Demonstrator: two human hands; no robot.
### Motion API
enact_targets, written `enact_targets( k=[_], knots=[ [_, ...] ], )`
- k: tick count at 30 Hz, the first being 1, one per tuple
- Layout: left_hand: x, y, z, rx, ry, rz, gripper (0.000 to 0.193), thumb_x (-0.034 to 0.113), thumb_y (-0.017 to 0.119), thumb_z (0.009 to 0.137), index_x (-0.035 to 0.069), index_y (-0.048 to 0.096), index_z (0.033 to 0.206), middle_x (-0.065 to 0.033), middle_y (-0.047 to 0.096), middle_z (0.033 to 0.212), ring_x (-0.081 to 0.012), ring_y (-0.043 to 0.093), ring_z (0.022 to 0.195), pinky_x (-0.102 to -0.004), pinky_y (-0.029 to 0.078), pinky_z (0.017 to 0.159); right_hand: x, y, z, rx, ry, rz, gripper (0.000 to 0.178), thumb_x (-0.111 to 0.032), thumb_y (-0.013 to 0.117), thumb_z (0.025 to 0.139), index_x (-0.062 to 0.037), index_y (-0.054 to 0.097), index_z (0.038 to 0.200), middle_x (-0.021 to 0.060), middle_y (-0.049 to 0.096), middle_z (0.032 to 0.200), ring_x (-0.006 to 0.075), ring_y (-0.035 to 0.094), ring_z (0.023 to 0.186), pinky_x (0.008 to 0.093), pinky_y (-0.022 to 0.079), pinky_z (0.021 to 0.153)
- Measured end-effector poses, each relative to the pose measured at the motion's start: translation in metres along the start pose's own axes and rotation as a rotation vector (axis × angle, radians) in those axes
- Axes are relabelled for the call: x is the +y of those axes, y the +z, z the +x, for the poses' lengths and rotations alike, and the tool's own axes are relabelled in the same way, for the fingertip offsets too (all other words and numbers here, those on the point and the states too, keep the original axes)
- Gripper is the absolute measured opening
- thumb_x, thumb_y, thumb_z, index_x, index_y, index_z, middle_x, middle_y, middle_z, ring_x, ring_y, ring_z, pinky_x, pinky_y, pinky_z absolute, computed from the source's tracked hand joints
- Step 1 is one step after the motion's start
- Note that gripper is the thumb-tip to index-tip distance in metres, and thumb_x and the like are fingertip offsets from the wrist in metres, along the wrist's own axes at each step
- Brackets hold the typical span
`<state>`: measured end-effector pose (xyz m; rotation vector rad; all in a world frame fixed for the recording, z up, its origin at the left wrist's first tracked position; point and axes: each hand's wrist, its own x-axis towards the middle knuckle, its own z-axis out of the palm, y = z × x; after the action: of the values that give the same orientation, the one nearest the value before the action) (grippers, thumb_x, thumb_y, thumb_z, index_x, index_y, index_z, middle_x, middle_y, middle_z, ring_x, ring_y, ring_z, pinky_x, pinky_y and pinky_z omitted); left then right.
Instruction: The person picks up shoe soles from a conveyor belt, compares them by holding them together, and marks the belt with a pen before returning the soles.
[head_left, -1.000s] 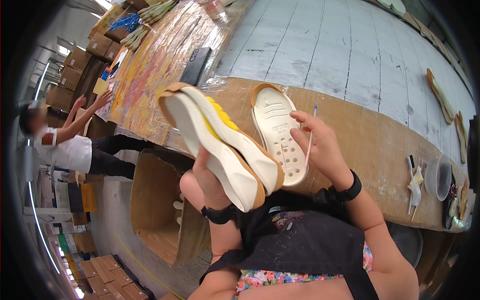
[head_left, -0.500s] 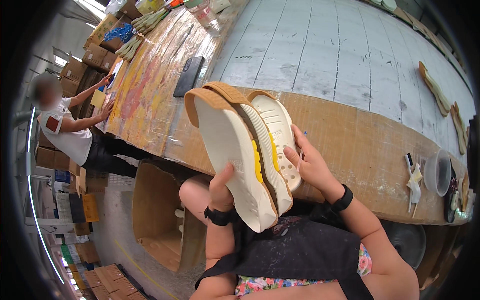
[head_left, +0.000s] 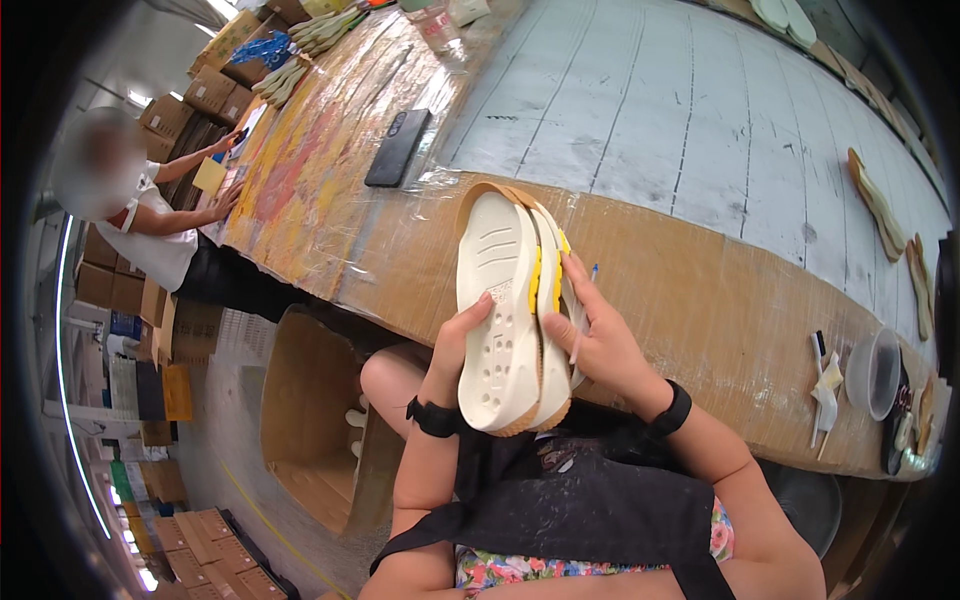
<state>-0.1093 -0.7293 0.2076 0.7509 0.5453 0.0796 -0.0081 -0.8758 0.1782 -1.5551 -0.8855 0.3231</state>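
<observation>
A stack of cream shoe soles [head_left: 492,345] with tan rims and yellow side inserts stands upright in front of me, between my hands. The front sole faces me, showing its grooved, holed inner face. My left hand [head_left: 462,340] grips the stack's left side, its thumb lying on the front sole. From the right, my right hand [head_left: 612,345] holds the edges of the rear soles. A thin pen-like stick with a blue tip [head_left: 595,270] passes through the fingers of that hand. How many soles are stacked behind is partly hidden.
Brown cardboard covers the table's near edge [head_left: 690,290]. A black phone [head_left: 398,148] lies beyond the soles. To the right are brushes [head_left: 822,390], a clear plastic tub [head_left: 873,372] and loose sole pieces [head_left: 876,205]. A carton [head_left: 310,420] stands at lower left; a person [head_left: 165,215] works beyond.
The stack has come closer and more upright. A sole with a grooved, holed inner face now fronts it, where a smoother one faced me before. My right hand has moved in against the stack.
</observation>
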Motion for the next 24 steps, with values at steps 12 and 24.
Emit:
enact_targets(
  k=[12, 24],
  knots=[
    [-0.050, -0.043, -0.033, -0.086, 0.557, -0.372, 0.052, 0.027, 0.040, 0.086, -0.001, 0.028, 0.129, -0.0164, 0.038, 0.128, -0.0283, 0.040, 0.115, -0.0386, 0.031, 0.097, -0.082, 0.000, -0.006, -0.324, -0.239, -0.057, 0.058, -0.026, 0.070, 0.067, -0.0018, 0.047, 0.115, 0.0231, 0.042, 0.122, 0.0360, 0.042, 0.110, 0.0406, 0.031, 0.092],
    [-0.042, -0.104, -0.158, 0.252, 1.293, -0.763, 0.051, 0.027, 0.040, 0.087, -0.001, 0.031, 0.128, -0.0162, 0.033, 0.132, -0.0299, 0.031, 0.121, -0.0461, 0.022, 0.102, -0.083, 0.016, 0.003, -0.371, 0.108, 0.464, 0.039, 0.008, 0.061, 0.071, 0.0008, 0.053, 0.108, 0.0190, 0.037, 0.129, 0.0234, 0.046, 0.112, 0.0276, 0.044, 0.085]
  ],
)
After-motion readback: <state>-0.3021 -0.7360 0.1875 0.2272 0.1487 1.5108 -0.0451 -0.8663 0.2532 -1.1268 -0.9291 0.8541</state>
